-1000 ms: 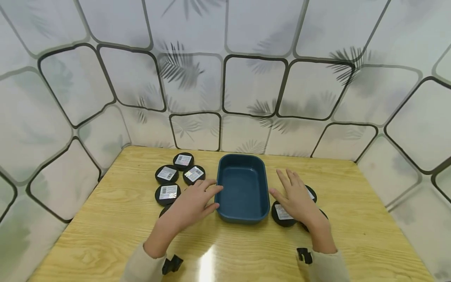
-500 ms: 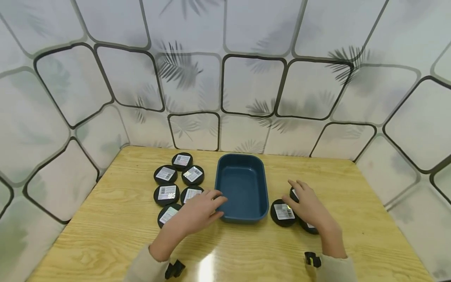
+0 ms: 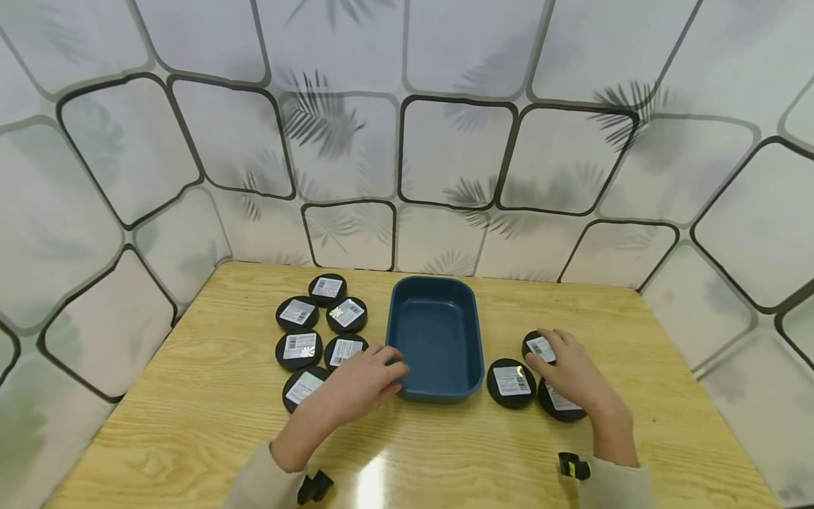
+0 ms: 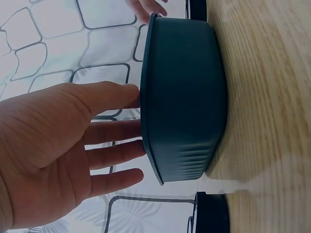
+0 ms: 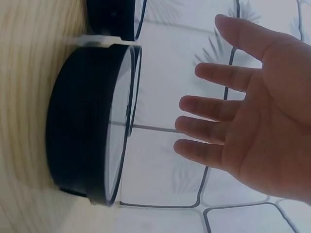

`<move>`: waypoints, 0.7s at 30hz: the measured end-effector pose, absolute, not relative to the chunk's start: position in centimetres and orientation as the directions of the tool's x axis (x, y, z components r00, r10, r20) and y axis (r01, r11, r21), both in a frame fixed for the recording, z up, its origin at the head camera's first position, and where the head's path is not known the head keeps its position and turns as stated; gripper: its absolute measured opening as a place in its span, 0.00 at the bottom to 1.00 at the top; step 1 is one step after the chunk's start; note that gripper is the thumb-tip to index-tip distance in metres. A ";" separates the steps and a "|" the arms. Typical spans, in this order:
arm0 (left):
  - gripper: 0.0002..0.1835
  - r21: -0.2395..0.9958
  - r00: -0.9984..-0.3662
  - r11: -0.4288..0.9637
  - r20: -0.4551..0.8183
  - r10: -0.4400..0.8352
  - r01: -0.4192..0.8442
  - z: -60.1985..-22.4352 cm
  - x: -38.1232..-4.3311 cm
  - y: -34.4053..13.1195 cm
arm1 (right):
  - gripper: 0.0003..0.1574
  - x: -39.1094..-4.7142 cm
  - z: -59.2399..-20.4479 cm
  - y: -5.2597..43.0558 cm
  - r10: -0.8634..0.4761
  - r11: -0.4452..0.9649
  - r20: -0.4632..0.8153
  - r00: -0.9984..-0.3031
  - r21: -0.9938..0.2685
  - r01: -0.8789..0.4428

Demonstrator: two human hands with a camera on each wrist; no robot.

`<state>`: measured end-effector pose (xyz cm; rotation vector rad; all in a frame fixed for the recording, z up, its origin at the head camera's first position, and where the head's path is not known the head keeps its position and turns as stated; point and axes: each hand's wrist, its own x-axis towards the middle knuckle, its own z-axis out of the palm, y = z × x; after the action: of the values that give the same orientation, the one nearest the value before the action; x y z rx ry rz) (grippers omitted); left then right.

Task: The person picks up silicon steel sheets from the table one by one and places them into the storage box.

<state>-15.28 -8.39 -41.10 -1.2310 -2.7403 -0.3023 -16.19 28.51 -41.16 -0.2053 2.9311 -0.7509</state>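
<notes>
Left: six labelled black discs [image 3: 299,350] lay flat on the wooden table [image 3: 184,410] in a loose cluster, labels up. Next, the left hand [image 3: 359,385], palm inward, with thumb and fingers loosely extended at the near left rim of the blue tray [image 3: 435,343]. It gripped nothing; whether the fingertips touched the rim, can't tell. The tray stood upright mid-table between the two groups. Right: three more discs [image 3: 511,382] lay close together. The right hand [image 3: 575,375] hung over the farthest one, partly covering it, forearm angled in from the near right, fingers spread and slightly bent, no grip. Progress, judged from layout: early stage; all nine visible discs sat outside the tray, none picked up.
</notes>
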 end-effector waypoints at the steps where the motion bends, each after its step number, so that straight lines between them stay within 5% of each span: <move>1: 0.12 0.133 -0.661 0.648 0.193 0.725 0.750 -41.1 -15.3 -8.4 | 0.42 -16.2 -41.2 28.6 -0.153 0.869 -0.079 -0.985 -0.485 -0.096; 21: 0.10 0.092 -0.631 0.628 0.208 0.747 0.773 -41.4 -15.1 -7.8 | 0.42 -16.1 -41.4 30.0 -0.161 0.871 -0.067 -0.985 -0.479 -0.110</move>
<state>-15.06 -7.83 -41.44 -1.2682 -2.6965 -0.2594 -16.14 30.03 -41.40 -0.2136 2.9366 -0.7428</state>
